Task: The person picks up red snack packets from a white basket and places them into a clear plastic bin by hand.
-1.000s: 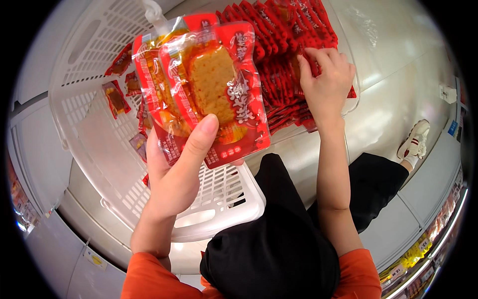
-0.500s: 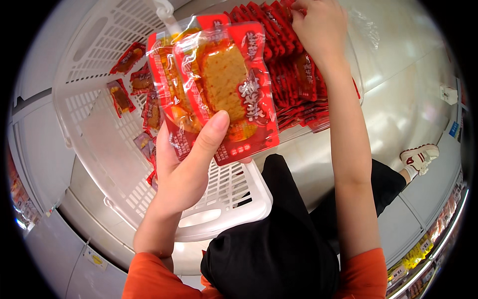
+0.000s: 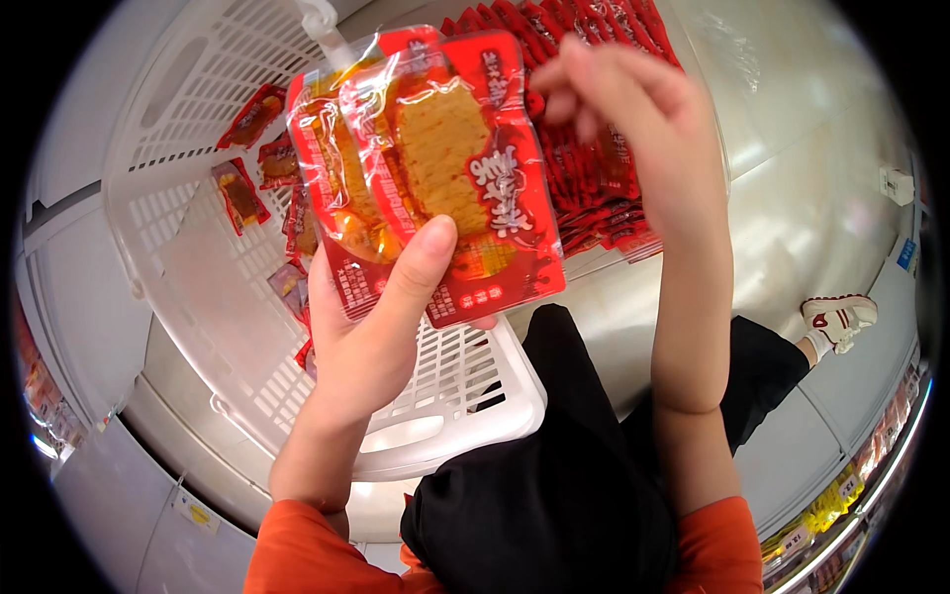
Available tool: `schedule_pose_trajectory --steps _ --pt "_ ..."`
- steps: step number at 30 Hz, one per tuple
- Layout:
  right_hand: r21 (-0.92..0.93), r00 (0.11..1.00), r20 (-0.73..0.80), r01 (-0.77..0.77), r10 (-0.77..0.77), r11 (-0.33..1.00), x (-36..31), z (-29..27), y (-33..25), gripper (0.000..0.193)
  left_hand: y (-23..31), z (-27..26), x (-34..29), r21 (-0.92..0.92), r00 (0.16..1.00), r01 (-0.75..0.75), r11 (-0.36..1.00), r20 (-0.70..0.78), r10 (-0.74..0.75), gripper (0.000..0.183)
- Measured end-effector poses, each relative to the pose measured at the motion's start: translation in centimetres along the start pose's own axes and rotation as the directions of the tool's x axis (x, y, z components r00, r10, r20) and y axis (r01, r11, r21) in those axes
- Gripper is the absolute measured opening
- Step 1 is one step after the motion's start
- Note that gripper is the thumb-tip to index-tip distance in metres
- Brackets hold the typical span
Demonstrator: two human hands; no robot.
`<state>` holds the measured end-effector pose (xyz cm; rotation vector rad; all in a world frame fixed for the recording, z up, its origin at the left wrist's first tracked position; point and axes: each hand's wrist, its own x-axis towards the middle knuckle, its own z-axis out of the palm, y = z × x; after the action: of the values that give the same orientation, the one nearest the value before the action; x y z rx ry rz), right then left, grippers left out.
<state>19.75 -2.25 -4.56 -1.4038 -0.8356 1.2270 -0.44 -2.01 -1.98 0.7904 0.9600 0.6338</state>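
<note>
My left hand (image 3: 368,348) grips a few red snack packets (image 3: 447,148), fanned out, with its thumb across the front one. Clear windows in them show flat, orange-brown pieces of food. To their right, my right hand (image 3: 661,134) hovers with its fingers loosely bent and apart, slightly blurred; I see nothing in it. Below and behind this hand stand rows of similar red packets (image 3: 618,220), packed tightly in what looks like a clear box, partly hidden by my hand and the held packets.
A white plastic basket (image 3: 475,444) with slotted walls stands at the left, several small red packets (image 3: 239,195) lying inside. My black-clad legs (image 3: 554,495) are at the bottom centre. Grey cabinets line both sides, and shelved goods (image 3: 826,510) show at lower right.
My right hand has drawn back from the far rows of packets, towards me, and its fingers have loosened. The packets in my left hand have shifted and tilted slightly.
</note>
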Motion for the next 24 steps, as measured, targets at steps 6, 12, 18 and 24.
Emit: schedule_pose_trajectory --steps 6,12,18,24 --pt "0.088 0.986 0.163 0.003 -0.017 0.996 -3.9 0.9 1.0 0.015 -0.2 1.0 -0.3 0.041 0.995 -0.039 0.998 -0.088 0.042 0.029" --pt "-0.109 0.797 -0.498 0.334 -0.343 0.936 -5.2 -1.4 -0.1 0.017 0.8 1.6 -1.1 0.077 0.999 -0.011 0.997 0.052 0.007 0.042" --pt "-0.692 0.717 -0.480 0.044 -0.505 0.720 -8.5 -4.5 4.2 0.012 0.6 2.1 -1.7 0.095 0.997 -0.007 0.996 0.077 -0.001 0.041" --pt "-0.906 0.724 -0.327 -0.058 -0.607 0.419 -6.9 -3.0 8.5 0.004 1.0 1.3 -1.7 0.096 0.998 -0.019 0.995 0.056 0.013 0.042"
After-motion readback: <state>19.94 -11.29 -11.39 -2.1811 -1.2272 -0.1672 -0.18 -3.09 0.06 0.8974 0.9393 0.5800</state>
